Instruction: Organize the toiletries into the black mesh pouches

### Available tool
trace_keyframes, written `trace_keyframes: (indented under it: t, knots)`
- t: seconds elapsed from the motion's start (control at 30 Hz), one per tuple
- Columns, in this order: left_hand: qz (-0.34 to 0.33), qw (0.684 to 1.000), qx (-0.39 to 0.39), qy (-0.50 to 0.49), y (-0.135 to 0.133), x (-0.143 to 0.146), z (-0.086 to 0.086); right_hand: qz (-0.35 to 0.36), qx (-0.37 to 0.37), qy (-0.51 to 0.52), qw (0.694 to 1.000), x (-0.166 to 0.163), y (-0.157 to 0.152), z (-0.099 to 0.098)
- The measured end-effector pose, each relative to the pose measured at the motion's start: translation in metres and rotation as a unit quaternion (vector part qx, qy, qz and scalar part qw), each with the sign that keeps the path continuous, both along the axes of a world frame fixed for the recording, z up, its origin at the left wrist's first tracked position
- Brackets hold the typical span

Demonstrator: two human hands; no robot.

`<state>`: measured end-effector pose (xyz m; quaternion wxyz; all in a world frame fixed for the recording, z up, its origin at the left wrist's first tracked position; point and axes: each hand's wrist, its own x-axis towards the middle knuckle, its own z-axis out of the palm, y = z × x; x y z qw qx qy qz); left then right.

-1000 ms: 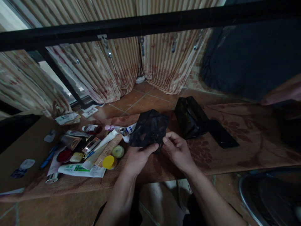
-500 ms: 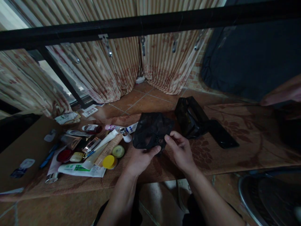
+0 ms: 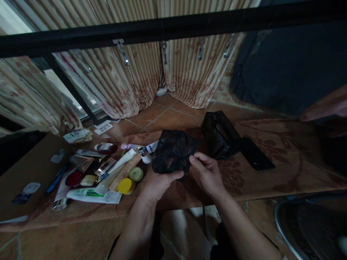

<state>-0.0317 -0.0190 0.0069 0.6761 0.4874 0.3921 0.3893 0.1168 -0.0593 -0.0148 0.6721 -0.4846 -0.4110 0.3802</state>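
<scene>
black bag (image 3: 173,146): thin, creased, partly see-through | left grip (image 3: 162,183): holding near edge | right grip (image 3: 208,174): pinching right edge

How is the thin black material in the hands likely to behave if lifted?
The thin black material will probably flop, given its creases and uneven edges. It is likely light: the right hand pinches its edge between thumb and fingers. Brownish patches showing through suggest it may be delicate.
</scene>
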Motion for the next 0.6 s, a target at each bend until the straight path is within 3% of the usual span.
trace_keyframes:
  t: [0.37, 0.6]
  knots:
    - [0.008, 0.999, 0.02, -0.029, -0.005, 0.006, -0.002, -0.027, -0.021, 0.029, 0.999, 0.002, 0.001, 0.006]
    - [-0.067, 0.998, 0.007, -0.006, -0.004, -0.001, -0.009, -0.054, -0.037, 0.036, 0.997, 0.004, -0.001, 0.011]
